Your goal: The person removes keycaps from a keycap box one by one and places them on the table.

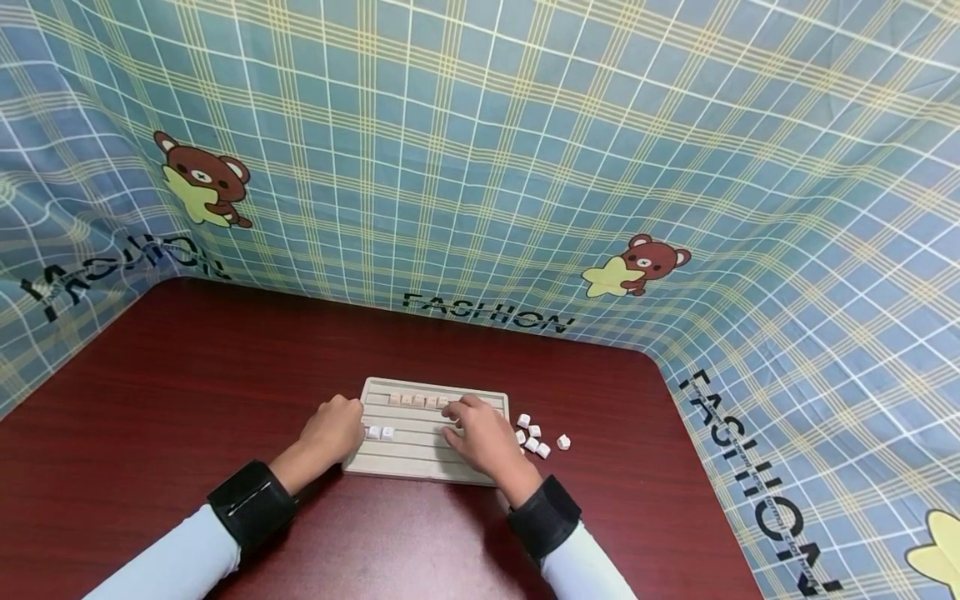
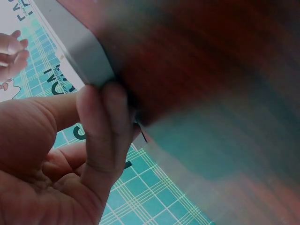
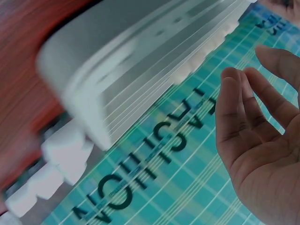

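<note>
A pale grooved keycap tray (image 1: 420, 454) lies on the dark red table. My left hand (image 1: 336, 428) grips its left edge; in the left wrist view, the fingers (image 2: 101, 126) pinch the tray's rim (image 2: 96, 61). Over the tray's right part is my right hand (image 1: 486, 442), its fingers (image 3: 229, 108) loosely bent, with a gap to the thumb and nothing visible between them. A row of beige keycaps (image 1: 418, 401) sits in an upper groove. Two white keycaps (image 1: 380, 433) show in a lower groove beside my left hand, which may hide more.
Several loose white keycaps (image 1: 533, 442) lie on the table to the right of the tray, one keycap (image 1: 564, 442) a little apart. Plaid cloth (image 1: 465, 208) with bears and lettering hangs behind the table (image 1: 300, 350) and along its sides.
</note>
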A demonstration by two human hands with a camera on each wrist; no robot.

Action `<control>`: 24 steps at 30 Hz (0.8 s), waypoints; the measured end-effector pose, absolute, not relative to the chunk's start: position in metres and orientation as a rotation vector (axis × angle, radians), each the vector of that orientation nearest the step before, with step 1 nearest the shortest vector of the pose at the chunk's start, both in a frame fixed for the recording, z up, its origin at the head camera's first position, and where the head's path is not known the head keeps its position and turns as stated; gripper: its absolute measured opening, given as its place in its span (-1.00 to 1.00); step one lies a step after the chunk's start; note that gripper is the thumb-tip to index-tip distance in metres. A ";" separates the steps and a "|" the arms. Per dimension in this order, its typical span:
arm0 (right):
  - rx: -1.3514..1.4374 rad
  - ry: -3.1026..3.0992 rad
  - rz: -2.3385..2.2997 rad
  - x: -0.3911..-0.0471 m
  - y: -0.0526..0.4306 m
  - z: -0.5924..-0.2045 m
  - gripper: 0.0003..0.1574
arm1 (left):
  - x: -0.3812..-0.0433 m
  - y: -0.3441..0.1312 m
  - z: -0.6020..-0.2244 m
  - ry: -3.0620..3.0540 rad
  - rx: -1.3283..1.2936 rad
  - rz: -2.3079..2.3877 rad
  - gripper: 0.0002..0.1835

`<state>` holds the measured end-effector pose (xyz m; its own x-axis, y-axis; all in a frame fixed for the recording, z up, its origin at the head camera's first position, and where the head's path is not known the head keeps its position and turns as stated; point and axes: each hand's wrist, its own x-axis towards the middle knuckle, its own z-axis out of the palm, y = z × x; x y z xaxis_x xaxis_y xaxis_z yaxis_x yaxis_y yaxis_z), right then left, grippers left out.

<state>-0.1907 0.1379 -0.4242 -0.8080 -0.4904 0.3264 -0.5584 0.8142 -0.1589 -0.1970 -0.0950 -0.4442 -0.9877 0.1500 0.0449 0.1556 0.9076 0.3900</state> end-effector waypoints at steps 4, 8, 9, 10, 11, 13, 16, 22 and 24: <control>0.861 -2.701 0.325 -0.191 0.123 -0.426 -0.78 | -0.197 -0.095 -0.445 -3.062 -0.242 -0.627 -0.88; 0.919 -2.679 0.314 -0.188 0.110 -0.426 -0.77 | -0.197 -0.094 -0.445 -3.060 -0.245 -0.633 -0.89; 0.932 -2.675 0.310 -0.188 0.107 -0.427 -0.76 | -0.197 -0.094 -0.445 -3.058 -0.246 -0.633 -0.89; 0.939 -2.673 0.304 -0.188 0.104 -0.427 -0.76 | -0.198 -0.094 -0.445 -3.056 -0.247 -0.632 -0.89; 0.946 -2.670 0.296 -0.188 0.102 -0.427 -0.77 | -0.198 -0.094 -0.445 -3.056 -0.250 -0.633 -0.89; 0.953 -2.682 0.281 -0.188 0.097 -0.428 -0.77 | -0.199 -0.095 -0.446 -3.053 -0.255 -0.629 -0.88; 0.949 -2.706 0.262 -0.189 0.090 -0.430 -0.76 | -0.200 -0.095 -0.446 -3.048 -0.266 -0.620 -0.89; 0.953 -2.713 0.268 -0.192 0.079 -0.435 -0.75 | -0.198 -0.097 -0.445 -3.040 -0.280 -0.606 -0.87; 0.952 -2.727 0.263 -0.192 0.074 -0.436 -0.73 | -0.198 -0.097 -0.445 -3.034 -0.285 -0.604 -0.87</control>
<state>-0.1920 0.0743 -0.4357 -0.7585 -0.5868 0.2835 -0.6301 0.7714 -0.0893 -0.1980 -0.0970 -0.4452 -0.9826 0.1721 0.0700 0.1858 0.9077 0.3762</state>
